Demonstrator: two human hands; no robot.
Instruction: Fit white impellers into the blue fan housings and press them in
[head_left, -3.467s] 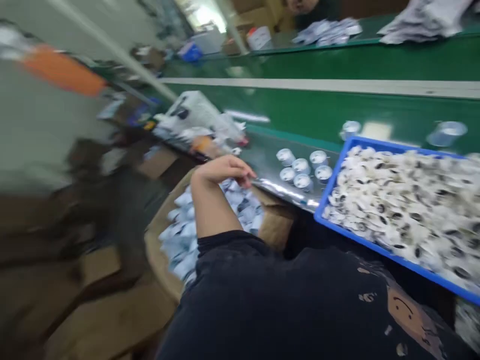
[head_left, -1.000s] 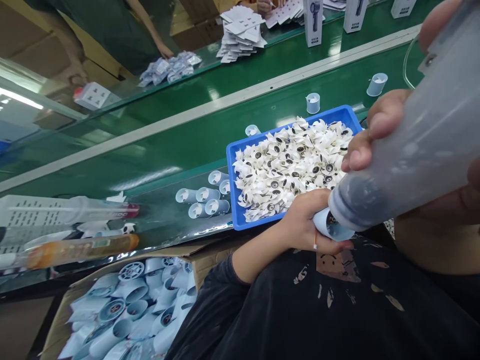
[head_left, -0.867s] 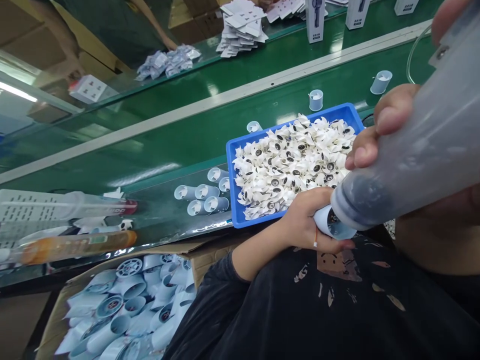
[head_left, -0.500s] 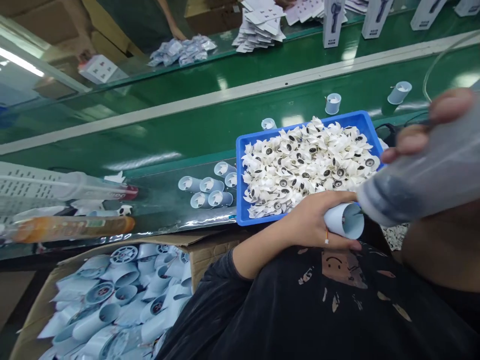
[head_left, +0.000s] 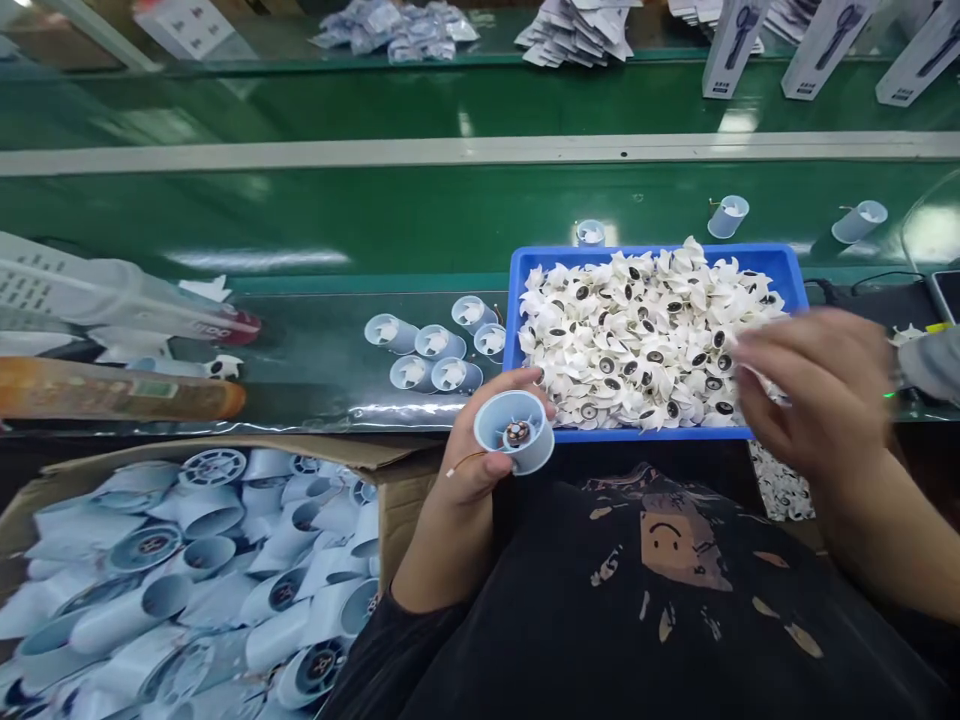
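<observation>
My left hand (head_left: 476, 440) is closed around a light blue cylindrical fan housing (head_left: 536, 452). The housing's open end faces up toward me, with a small copper-wound motor (head_left: 517, 432) in its middle and a thin wire trailing past my thumb. At the right end of a blue tray (head_left: 645, 436), my right hand (head_left: 821, 390) is smeared by motion, its fingers bent over the edge of the heap. Whether it holds anything cannot be made out. White fan impellers (head_left: 630, 340) with dark round hubs fill the tray. Just beyond my right hand lies a grey cylindrical tool (head_left: 934, 365).
Several housings with white impellers (head_left: 439, 345) stand left of the tray; others (head_left: 727, 215) sit on the green belt (head_left: 375, 220). A cardboard box (head_left: 401, 500) of loose housings is at lower left. Bottles (head_left: 120, 388) lie at left. Boxes (head_left: 829, 50) line the far shelf.
The grey tool has left my right hand and now lies at the right. My left hand has moved left with the housing and turned its open end upward. The view has turned.
</observation>
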